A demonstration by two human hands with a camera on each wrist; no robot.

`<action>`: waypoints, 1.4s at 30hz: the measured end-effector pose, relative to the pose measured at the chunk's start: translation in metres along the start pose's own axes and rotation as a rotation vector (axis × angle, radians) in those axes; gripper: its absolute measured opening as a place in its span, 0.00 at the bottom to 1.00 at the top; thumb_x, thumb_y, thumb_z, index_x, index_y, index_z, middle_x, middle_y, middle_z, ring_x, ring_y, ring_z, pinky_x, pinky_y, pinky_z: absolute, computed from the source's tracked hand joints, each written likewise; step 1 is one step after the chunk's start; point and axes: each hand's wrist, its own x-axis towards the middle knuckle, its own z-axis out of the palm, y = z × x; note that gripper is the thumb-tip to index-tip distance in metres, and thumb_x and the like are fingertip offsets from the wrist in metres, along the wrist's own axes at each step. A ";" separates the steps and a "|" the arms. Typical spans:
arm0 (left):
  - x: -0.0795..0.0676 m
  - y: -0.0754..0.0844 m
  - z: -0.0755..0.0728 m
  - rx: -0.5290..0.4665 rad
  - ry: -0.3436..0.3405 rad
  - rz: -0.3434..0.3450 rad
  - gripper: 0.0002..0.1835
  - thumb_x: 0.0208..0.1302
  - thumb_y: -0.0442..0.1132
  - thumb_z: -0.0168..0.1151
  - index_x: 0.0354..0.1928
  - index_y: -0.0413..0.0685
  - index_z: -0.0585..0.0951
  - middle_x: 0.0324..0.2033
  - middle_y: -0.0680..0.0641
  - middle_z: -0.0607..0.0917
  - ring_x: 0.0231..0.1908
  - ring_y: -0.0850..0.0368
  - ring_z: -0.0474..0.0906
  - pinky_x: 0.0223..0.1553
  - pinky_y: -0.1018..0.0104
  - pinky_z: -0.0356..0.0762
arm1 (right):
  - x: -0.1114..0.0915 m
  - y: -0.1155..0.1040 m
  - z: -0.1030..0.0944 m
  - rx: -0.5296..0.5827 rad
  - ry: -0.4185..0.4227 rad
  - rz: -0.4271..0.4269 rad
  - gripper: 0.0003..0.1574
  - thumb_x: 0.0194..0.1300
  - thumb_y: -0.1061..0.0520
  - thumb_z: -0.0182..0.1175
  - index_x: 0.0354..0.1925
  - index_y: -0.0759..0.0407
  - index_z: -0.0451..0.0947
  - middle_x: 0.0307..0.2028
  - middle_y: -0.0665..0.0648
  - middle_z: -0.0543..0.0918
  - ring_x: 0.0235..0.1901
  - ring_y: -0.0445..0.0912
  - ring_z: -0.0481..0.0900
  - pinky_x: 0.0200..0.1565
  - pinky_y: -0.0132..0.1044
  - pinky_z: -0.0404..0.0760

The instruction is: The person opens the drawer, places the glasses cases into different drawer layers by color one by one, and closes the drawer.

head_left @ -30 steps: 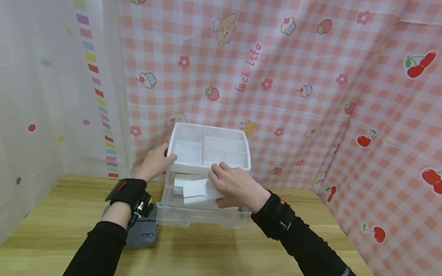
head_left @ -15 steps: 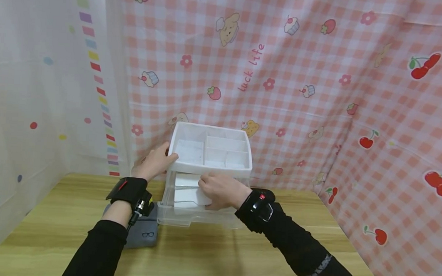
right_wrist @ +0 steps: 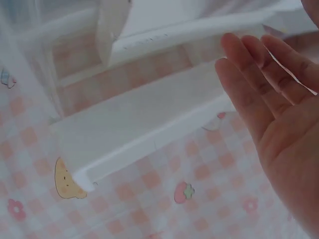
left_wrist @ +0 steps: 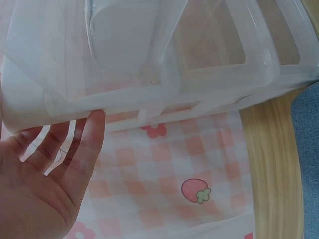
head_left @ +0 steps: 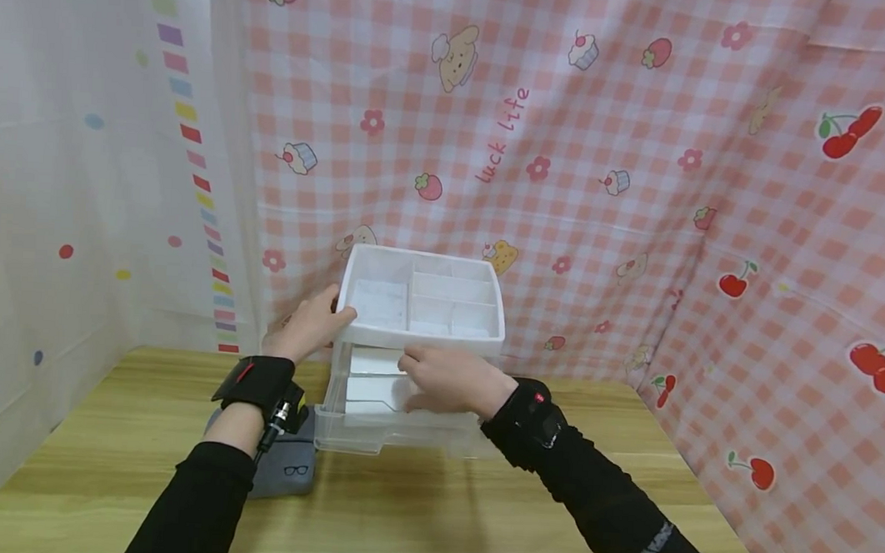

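A white plastic drawer organizer (head_left: 420, 340) with a divided top tray stands on the table, its clear drawer (head_left: 344, 436) pulled out toward me. My left hand (head_left: 308, 324) grips the tray's left side, thumb on the rim; the left wrist view shows its fingers against the side wall. Flat white pieces (head_left: 371, 390), like folded card or small boxes, lie in the drawer. Over the drawer's right half is my right hand (head_left: 455, 379), overlapping the nearest white piece. In the right wrist view, that hand's fingers (right_wrist: 249, 99) extend loosely, with nothing between them.
A grey-blue fabric pouch (head_left: 282, 468) printed with glasses lies on the wooden table (head_left: 400, 516) left of the drawer, partly under my left forearm. A pink checked curtain (head_left: 550, 224) hangs right behind the organizer and along the right side.
My right hand has lowered and moved left with the white piece, which now lies flat in the drawer, released from its fingers. The left hand keeps its place on the tray.
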 end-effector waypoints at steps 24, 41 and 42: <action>0.001 -0.002 0.001 0.006 0.000 0.000 0.17 0.69 0.47 0.44 0.52 0.43 0.66 0.50 0.36 0.76 0.40 0.46 0.77 0.33 0.63 0.75 | -0.050 -0.058 0.043 -0.411 0.636 -0.117 0.21 0.73 0.63 0.36 0.33 0.52 0.75 0.29 0.45 0.78 0.28 0.37 0.77 0.27 0.26 0.75; 0.000 -0.001 -0.001 0.001 -0.018 0.004 0.13 0.69 0.46 0.43 0.45 0.43 0.65 0.33 0.42 0.71 0.32 0.50 0.72 0.31 0.65 0.71 | -0.035 -0.043 0.060 -0.404 0.601 -0.014 0.23 0.75 0.63 0.31 0.36 0.54 0.75 0.32 0.49 0.76 0.29 0.39 0.77 0.24 0.25 0.73; 0.000 -0.001 -0.001 -0.002 -0.022 0.005 0.13 0.69 0.46 0.43 0.45 0.43 0.65 0.33 0.42 0.71 0.32 0.50 0.72 0.31 0.65 0.71 | -0.034 -0.040 0.062 -0.413 0.599 -0.010 0.24 0.76 0.62 0.30 0.37 0.55 0.75 0.32 0.49 0.76 0.29 0.39 0.77 0.24 0.25 0.73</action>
